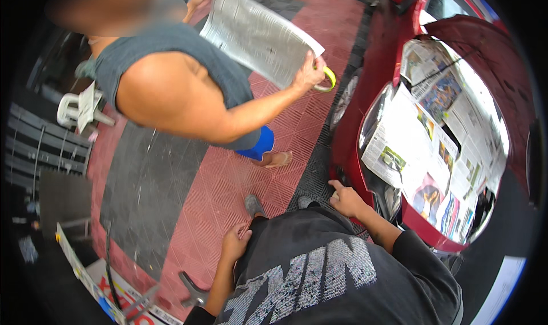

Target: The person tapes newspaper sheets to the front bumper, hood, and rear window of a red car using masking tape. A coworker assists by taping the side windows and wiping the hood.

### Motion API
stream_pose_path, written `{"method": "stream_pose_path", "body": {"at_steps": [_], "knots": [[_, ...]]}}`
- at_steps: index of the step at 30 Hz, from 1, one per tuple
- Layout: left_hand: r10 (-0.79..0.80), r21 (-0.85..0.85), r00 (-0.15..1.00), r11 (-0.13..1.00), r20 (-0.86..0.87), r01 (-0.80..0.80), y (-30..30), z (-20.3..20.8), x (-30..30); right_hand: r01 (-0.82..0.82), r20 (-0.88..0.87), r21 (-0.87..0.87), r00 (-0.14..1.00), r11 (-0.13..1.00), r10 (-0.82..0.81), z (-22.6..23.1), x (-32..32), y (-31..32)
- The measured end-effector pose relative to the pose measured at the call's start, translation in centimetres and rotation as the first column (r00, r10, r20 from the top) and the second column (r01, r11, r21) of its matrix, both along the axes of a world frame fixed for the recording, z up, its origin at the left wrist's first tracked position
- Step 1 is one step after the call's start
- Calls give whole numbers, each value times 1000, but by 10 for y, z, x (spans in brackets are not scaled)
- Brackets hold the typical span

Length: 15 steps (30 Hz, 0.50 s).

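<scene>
My left hand (235, 243) hangs beside my left thigh, its fingers curled in and no object visible in it. In front of me on the right, my right hand (346, 200) reaches towards the front corner of the red car (357, 148). Its index finger is stretched out and the other fingers are bent, with nothing held. Whether the fingertip touches the bumper I cannot tell. Sheets of newspaper (394, 128) cover the car's engine bay under the raised red hood (485, 45).
A person in a grey sleeveless top (171, 91) stands ahead on the left, holding a newspaper sheet (257, 33) and a yellow-green tape roll (329, 79). A white plastic chair (74, 108), a metal-legged stand (191, 291) and a printed board (134, 293) are at the left. Red and dark tiles (154, 193) form the floor.
</scene>
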<state>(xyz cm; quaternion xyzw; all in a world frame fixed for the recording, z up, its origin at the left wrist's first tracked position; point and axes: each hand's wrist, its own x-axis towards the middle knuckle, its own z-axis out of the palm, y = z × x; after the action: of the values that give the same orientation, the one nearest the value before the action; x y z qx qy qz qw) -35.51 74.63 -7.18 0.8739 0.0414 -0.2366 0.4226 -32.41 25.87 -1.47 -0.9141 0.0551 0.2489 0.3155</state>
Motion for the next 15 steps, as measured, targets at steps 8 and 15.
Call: {"method": "stream_pose_path", "body": {"at_steps": [8,15], "knots": [[-480,-235,738,739,475,632,-103,153,207,377,99,717,778,587,-621,94,48,57],[-365,-230,516,598,775,767,-191,229,239,352,309,673,665,650,-680,162,49,115]]}}
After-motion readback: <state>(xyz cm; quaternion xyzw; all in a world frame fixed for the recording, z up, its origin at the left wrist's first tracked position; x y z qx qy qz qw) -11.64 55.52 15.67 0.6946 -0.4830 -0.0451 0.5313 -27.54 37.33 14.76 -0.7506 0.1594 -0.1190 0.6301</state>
